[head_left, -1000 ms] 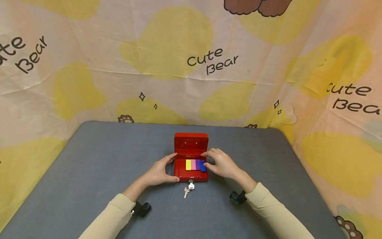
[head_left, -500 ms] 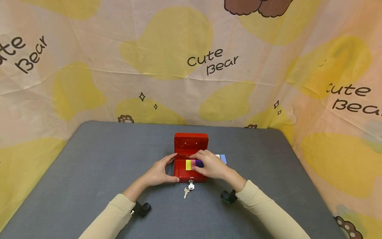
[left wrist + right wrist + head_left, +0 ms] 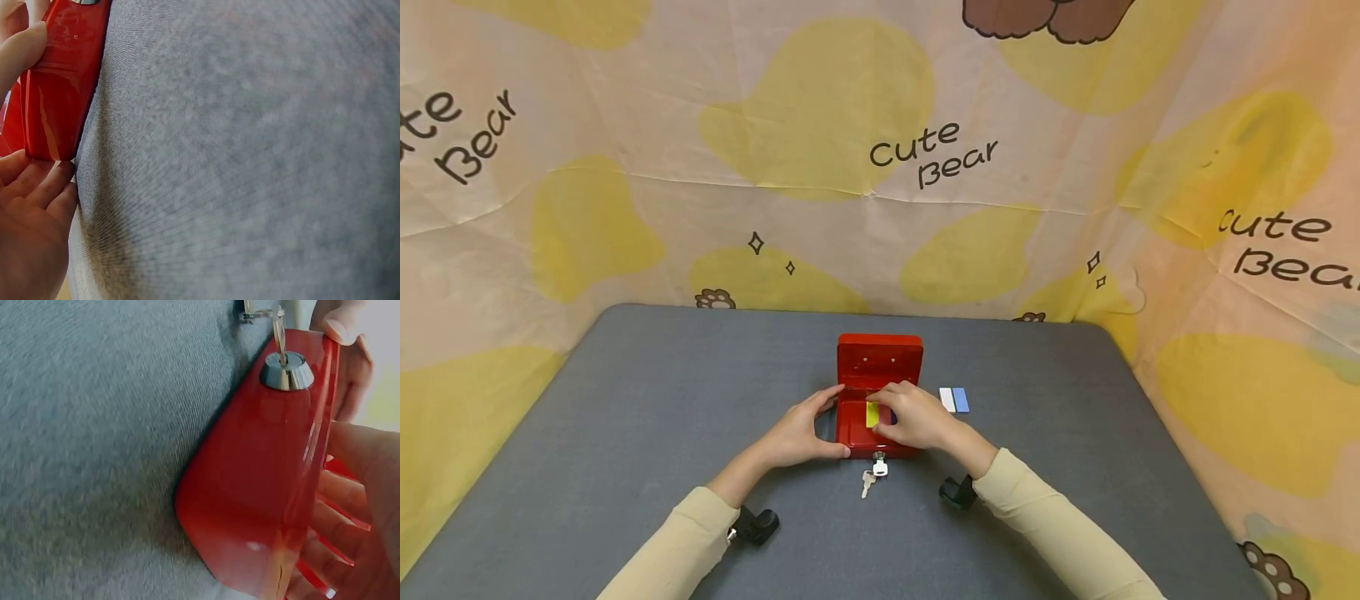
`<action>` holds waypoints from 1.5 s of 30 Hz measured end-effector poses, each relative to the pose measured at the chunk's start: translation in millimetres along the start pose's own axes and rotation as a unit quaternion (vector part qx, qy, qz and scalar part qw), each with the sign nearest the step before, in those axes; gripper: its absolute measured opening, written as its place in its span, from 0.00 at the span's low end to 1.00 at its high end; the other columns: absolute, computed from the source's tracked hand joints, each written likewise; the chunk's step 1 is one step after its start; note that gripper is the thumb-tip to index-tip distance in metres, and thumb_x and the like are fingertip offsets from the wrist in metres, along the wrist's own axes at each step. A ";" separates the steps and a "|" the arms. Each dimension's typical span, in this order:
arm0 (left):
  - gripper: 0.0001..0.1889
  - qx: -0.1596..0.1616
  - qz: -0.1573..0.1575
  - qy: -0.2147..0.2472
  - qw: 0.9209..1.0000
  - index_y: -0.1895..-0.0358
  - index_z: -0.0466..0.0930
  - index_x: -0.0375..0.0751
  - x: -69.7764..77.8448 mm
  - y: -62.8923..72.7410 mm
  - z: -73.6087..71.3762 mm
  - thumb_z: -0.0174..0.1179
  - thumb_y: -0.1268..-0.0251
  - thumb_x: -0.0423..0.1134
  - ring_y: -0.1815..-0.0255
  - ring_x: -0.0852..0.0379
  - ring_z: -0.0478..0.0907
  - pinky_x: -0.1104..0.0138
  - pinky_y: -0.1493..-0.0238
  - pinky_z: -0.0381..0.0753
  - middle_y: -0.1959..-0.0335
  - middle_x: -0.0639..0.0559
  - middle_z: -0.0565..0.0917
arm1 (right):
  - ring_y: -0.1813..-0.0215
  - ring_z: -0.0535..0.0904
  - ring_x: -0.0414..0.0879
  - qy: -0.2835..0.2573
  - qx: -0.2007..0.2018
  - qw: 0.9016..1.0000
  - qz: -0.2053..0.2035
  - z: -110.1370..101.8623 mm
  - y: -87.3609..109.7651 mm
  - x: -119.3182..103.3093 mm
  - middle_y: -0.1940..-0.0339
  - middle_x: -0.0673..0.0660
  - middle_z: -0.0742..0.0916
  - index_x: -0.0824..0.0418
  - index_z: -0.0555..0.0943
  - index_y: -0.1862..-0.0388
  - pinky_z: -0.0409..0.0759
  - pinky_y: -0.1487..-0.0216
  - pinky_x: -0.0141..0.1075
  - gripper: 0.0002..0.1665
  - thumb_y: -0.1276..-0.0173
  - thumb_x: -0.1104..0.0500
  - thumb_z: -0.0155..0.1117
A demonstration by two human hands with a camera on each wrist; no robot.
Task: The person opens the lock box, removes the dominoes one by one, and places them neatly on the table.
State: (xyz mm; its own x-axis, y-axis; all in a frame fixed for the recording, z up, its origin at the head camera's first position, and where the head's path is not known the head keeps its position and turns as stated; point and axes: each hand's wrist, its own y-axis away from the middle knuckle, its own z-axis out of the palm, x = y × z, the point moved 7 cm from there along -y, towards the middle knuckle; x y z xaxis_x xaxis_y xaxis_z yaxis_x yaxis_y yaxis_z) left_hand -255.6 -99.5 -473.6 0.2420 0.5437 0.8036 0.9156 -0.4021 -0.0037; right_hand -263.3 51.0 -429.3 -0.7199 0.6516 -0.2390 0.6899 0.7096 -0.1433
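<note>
A red metal cash box (image 3: 853, 432) stands with its lid (image 3: 880, 364) raised. My left hand (image 3: 801, 433) holds its left side, thumb at the front corner, fingers along the wall; the left wrist view shows them touching the box (image 3: 59, 112). My right hand (image 3: 917, 417) reaches inside, thumb and fingertips bent over a row of small flat coloured blocks. A yellow block (image 3: 872, 415) shows at the row's left end, with a bit of pink beside it. The hand hides the others and whatever it pinches. A key (image 3: 281, 344) sits in the front lock (image 3: 286, 372).
A white block (image 3: 947, 400) and a light blue block (image 3: 961, 400) lie side by side on the grey table (image 3: 715, 375), right of the box. A second key (image 3: 868, 482) hangs before the box's front. Patterned cloth (image 3: 820, 125) encloses the table's back and sides.
My right hand has moved left, from the box's right edge to over the row, covering the dark blue, purple and pink blocks. The white and light blue blocks have come into view. My left hand stays put.
</note>
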 end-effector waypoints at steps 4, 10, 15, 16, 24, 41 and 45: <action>0.47 0.001 0.002 -0.001 1.000 0.31 0.59 0.47 0.2 0.1 0.1 0.73 0.60 0.47 0.37 0.49 0.68 0.52 0.38 0.67 0.35 0.47 0.67 | 0.64 0.74 0.42 0.015 0.000 1.000 -0.001 3.4 -2.3 -2.1 0.58 0.54 0.85 0.60 0.81 0.50 0.76 0.63 0.30 0.24 0.45 0.52 0.67; 0.47 0.002 0.006 -0.002 1.000 0.32 0.59 0.46 1.3 0.0 0.1 0.73 0.60 0.46 0.37 0.49 0.69 0.52 0.38 0.67 0.35 0.47 0.68 | 0.62 0.75 0.44 0.036 -0.001 0.999 0.024 7.6 -3.6 -2.0 0.56 0.54 0.85 0.59 0.81 0.49 0.77 0.62 0.32 0.25 0.46 0.51 0.68; 0.47 0.002 0.009 -0.004 1.000 0.32 0.59 0.46 1.6 -0.3 0.3 0.73 0.59 0.46 0.37 0.49 0.69 0.52 0.37 0.66 0.36 0.47 0.68 | 0.60 0.76 0.45 0.051 0.000 0.998 0.038 10.5 -4.1 -0.3 0.55 0.54 0.85 0.57 0.81 0.50 0.78 0.59 0.33 0.25 0.47 0.49 0.69; 0.47 0.002 0.009 -0.005 1.000 0.32 0.59 0.46 1.6 -0.4 0.2 0.73 0.59 0.46 0.37 0.49 0.69 0.52 0.37 0.66 0.36 0.47 0.68 | 0.60 0.76 0.45 0.050 0.001 0.998 0.039 11.1 -4.2 0.1 0.56 0.54 0.85 0.57 0.81 0.50 0.78 0.59 0.33 0.26 0.47 0.49 0.69; 0.46 0.004 0.008 -0.005 1.000 0.32 0.59 0.47 1.3 -0.5 -0.4 0.73 0.59 0.46 0.38 0.50 0.69 0.52 0.37 0.66 0.36 0.48 0.69 | 0.62 0.75 0.44 0.045 0.017 0.998 0.034 13.7 -5.3 0.8 0.58 0.53 0.84 0.57 0.82 0.51 0.78 0.61 0.32 0.24 0.48 0.50 0.70; 0.47 0.002 0.000 -0.006 1.000 0.32 0.59 0.47 0.5 -0.1 0.3 0.73 0.60 0.47 0.37 0.49 0.69 0.51 0.38 0.67 0.36 0.48 0.69 | 0.58 0.76 0.46 0.042 0.017 0.999 0.029 13.4 -6.9 -2.4 0.56 0.53 0.84 0.56 0.81 0.50 0.78 0.53 0.38 0.25 0.47 0.49 0.69; 0.47 0.002 -0.002 -0.006 1.000 0.32 0.59 0.48 0.5 -0.2 0.6 0.73 0.60 0.47 0.37 0.49 0.68 0.50 0.38 0.67 0.36 0.48 0.68 | 0.58 0.76 0.46 0.046 0.020 0.998 0.030 12.5 -6.3 -1.6 0.57 0.54 0.84 0.57 0.81 0.50 0.78 0.54 0.38 0.26 0.48 0.48 0.70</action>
State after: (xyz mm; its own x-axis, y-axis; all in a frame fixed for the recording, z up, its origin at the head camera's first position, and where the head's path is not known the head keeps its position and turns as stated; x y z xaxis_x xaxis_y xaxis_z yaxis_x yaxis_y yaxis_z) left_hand -255.5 -98.8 -473.6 0.2422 0.5539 0.7966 0.9180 -0.3966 -0.0034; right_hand -265.5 42.1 -440.0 -0.6805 0.7154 -0.1587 0.7326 0.6589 -0.1708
